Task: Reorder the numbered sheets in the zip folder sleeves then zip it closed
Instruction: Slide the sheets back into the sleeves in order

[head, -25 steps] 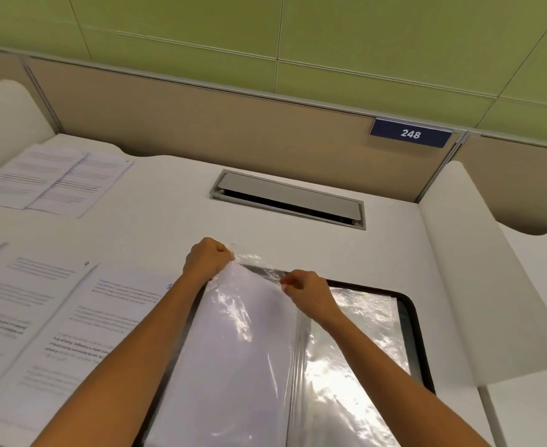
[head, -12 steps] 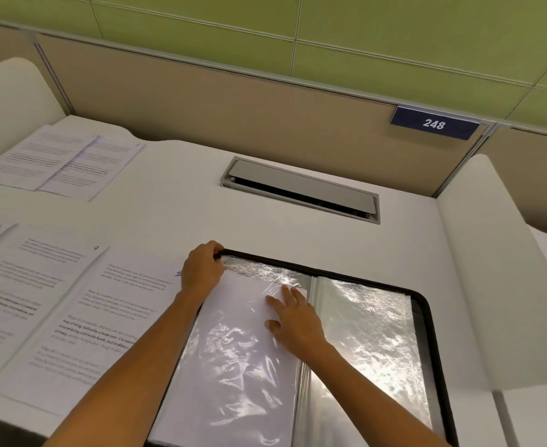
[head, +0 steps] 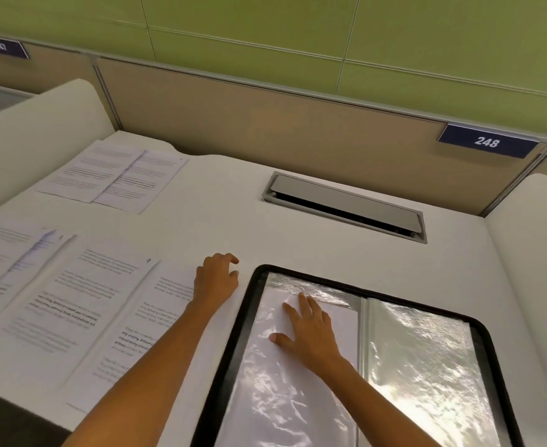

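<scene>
Glossy glare on the clear sleeve (head: 275,398) hides any number on the white sheet (head: 343,321) inside; the black-rimmed zip folder (head: 249,317), lower right, runs off the bottom edge. Right hand (head: 310,333) lies flat on that sleeve, fingers spread. Left hand (head: 215,282), loosely curled and empty, sits over the nearest loose sheet (head: 156,317), at its top corner, just left of the folder.

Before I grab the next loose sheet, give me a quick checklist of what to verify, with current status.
1. Zip folder open flat: ok.
2. Right hand pressing the left sleeve flat: ok.
3. Left hand free, holding nothing: ok.
4. Number on nearest loose sheet readable: cannot tell, its top corner lies under the left hand.
5. Right sleeve empty: cannot tell, glare.
</scene>
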`<state>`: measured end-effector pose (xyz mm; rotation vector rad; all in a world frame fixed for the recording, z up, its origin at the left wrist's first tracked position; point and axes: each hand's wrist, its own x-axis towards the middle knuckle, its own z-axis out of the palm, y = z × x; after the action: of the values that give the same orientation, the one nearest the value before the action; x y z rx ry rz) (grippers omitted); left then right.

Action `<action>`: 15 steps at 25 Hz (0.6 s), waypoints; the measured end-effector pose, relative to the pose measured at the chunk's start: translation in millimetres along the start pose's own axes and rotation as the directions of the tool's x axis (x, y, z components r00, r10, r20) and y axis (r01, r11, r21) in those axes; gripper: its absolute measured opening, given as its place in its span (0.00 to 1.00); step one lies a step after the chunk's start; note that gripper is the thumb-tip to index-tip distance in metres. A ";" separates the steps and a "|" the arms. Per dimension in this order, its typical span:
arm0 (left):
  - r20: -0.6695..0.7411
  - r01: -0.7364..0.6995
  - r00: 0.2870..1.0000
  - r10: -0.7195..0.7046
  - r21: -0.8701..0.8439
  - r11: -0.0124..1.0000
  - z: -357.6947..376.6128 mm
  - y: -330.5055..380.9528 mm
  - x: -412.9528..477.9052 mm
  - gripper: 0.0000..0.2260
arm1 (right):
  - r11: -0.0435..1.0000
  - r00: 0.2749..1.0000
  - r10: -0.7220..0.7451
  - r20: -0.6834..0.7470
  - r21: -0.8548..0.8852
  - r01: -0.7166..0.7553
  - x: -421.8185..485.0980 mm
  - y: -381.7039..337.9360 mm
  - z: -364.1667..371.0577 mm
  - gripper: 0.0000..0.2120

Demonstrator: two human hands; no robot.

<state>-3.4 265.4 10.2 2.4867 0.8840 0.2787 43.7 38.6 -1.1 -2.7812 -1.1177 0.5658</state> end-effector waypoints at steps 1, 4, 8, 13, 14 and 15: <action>-0.007 0.005 1.000 -0.005 0.021 1.000 -10.4 -12.3 7.1 0.12 | 1.000 0.999 0.013 -0.030 0.026 -0.012 5.5 -9.8 2.5 0.52; -0.011 0.035 0.999 -0.034 0.097 0.995 -42.3 -62.6 32.0 0.11 | 0.993 0.989 0.069 -0.132 0.102 -0.055 27.4 -39.9 11.0 0.58; -0.007 0.072 0.997 -0.072 0.146 0.987 -79.7 -132.8 69.2 0.11 | 0.964 0.965 0.133 -0.225 0.256 -0.073 68.8 -96.8 10.9 0.45; -0.034 0.086 0.996 -0.082 0.147 0.985 -114.2 -191.6 114.3 0.13 | 0.911 0.937 0.141 -0.321 0.413 0.004 136.1 -171.6 5.7 0.19; -0.032 0.089 0.996 -0.085 0.147 0.985 -119.3 -200.7 121.7 0.14 | 0.890 0.936 0.144 -0.320 0.456 0.019 148.7 -186.8 2.2 0.17; -0.017 0.091 0.996 -0.089 0.153 0.984 -124.0 -209.9 129.4 0.16 | 0.864 0.940 0.154 -0.304 0.503 0.021 161.3 -202.2 -1.1 0.17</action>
<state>-59.1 535.6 14.9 2.5778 1.0554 0.1994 19.7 296.1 -4.9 -2.3438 -0.6796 0.3083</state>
